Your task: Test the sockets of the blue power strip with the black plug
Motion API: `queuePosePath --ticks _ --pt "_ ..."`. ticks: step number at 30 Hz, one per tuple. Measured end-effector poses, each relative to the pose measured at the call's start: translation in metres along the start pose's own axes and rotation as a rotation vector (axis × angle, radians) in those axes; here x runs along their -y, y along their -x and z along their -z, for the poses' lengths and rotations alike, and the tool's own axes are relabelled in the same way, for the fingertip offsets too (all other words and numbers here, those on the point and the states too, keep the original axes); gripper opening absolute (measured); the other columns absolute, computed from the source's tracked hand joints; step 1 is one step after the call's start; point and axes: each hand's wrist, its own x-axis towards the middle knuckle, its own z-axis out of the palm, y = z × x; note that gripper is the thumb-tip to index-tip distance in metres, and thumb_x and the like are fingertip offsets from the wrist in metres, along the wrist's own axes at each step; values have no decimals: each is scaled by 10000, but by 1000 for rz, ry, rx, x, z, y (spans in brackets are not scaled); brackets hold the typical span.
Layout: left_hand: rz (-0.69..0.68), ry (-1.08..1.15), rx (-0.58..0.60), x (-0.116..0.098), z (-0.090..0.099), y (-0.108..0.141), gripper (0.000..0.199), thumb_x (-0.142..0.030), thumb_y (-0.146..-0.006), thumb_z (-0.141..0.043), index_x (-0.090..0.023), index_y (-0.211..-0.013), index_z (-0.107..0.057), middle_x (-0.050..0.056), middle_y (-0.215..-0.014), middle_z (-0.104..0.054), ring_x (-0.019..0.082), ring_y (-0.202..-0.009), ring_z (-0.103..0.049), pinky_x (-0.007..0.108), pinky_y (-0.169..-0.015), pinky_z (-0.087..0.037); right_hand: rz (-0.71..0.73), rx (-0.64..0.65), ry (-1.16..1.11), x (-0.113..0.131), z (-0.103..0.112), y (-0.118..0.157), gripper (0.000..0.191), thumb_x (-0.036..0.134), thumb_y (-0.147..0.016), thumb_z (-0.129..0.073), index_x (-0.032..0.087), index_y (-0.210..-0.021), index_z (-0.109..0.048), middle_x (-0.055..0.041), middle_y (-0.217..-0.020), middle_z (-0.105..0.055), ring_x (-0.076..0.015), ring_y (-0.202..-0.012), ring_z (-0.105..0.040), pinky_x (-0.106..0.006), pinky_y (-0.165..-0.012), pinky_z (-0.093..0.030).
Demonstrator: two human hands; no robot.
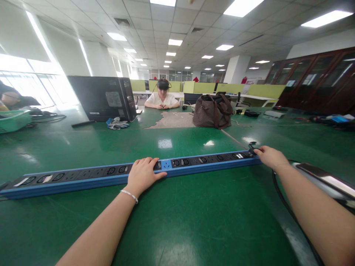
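left hand (pixel 142 173) loosely open across the power strip (pixel 194 170), right hand (pixel 267 155) apparently pinching the black plug (pixel 252 152) at its end: seemingly a brace-and-handle-plug step, calling for steady alignment.

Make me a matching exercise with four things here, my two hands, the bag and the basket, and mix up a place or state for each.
Things
1. Left hand
2. Bag
3. Basket
4. Right hand

Places and states
A. Green, at the left edge of the view
B. Fingers on the black plug at the right end of the strip
C. Brown, standing beyond the strip
D. Laid over the strip, near its middle

Pairs: 1-D, 2-C, 3-A, 4-B
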Motion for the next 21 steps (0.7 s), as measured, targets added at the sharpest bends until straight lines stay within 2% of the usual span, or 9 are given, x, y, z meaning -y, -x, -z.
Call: queuePosePath --ticks 11,21 --pt "-27 -11 -35 2 -3 0 630 -664 -738 -416 -236 -1190 -516 75 -1101 -598 254 -1046 -512 378 -901 -332 36 -4 60 6 -6 -2 386 451 -819 -407 174 -1039 -562 -156 -1081 -601 -249 -897 -551 -302 -665 -352" --pt "-17 -13 -14 0 0 0 622 -659 -740 -421 -244 -1194 -511 74 -1115 -593 251 -1062 -506 369 -905 -329 24 -10 6 1 -11 2 463 469 -823 -382 167 -1147 -518 -167 -1124 -580 -259 -950 -548 -307 -705 -375"
